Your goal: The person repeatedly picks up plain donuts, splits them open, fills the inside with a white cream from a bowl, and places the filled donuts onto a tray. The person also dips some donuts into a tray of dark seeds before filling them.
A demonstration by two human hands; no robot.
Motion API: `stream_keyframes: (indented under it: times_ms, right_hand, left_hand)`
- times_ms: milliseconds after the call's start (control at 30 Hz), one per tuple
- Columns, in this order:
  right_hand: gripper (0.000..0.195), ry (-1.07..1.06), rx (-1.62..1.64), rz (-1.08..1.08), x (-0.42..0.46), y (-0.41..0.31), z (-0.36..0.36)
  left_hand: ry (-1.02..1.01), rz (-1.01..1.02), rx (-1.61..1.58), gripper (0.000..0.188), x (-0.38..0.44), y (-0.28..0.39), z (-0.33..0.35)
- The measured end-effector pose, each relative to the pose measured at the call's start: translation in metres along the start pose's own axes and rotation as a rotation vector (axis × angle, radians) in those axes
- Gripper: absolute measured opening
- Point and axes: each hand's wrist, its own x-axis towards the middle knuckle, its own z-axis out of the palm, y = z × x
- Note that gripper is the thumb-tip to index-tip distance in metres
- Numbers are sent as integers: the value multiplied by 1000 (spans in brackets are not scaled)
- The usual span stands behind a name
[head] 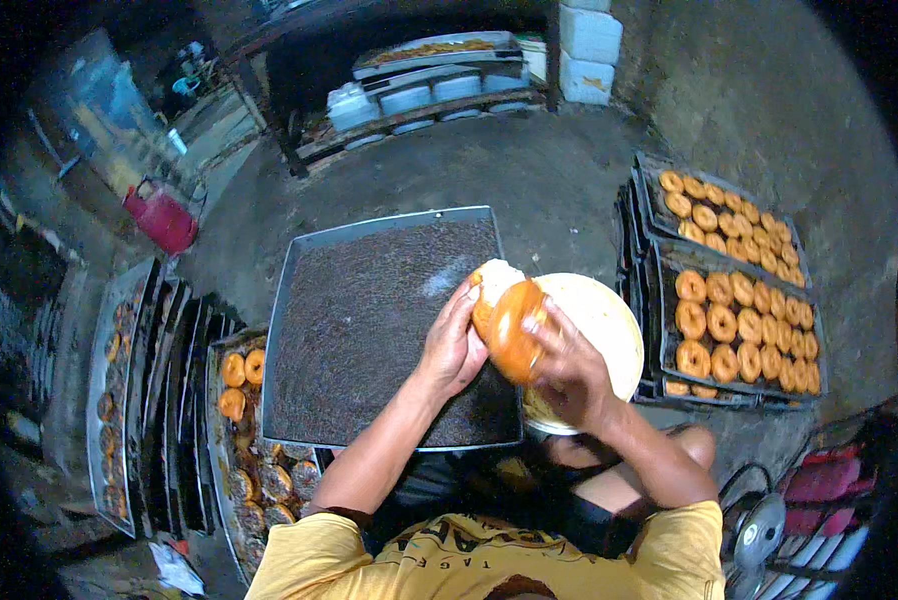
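My left hand (456, 349) grips a doughnut with white cream (496, 276) on its upper part, above the right side of a metal tray of dark sprinkles (374, 322). Overlapping it in front is a glossy brown doughnut (515, 334), blurred by motion. The fingers of my right hand (573, 367), also blurred, are at this doughnut's right edge and appear to grip it. Behind my right hand stands a round tub of pale cream (603, 319), partly hidden by the hand and forearm.
At right, stacked trays (666, 360) hold rows of plain doughnuts (721, 322). A tray at lower left holds sprinkle-coated doughnuts (275, 480) and several plain ones (233, 369). Further left, more trays (123, 420) stand. A pink gas cylinder (165, 221) and a low shelf (426, 112) lie beyond.
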Motion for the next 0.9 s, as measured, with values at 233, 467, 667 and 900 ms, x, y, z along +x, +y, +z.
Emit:
stream_keyframes:
  times_ms: [233,467,667,900]
  right_hand:
    - [26,114,-104,184,28,-10,29]
    - [16,35,-52,83,36,-23,58]
    - [13,76,88,268,43,-37,74]
    - [15,118,-12,286,51,-35,84]
  left_hand:
    - [-108,112,29,42,-25,16,-17]
    - [-93,146,-46,42,-31,30,-40]
    - [-9,238,-116,38,-33,32,-55]
    - [-95,84,-171,38,-44,26,-54]
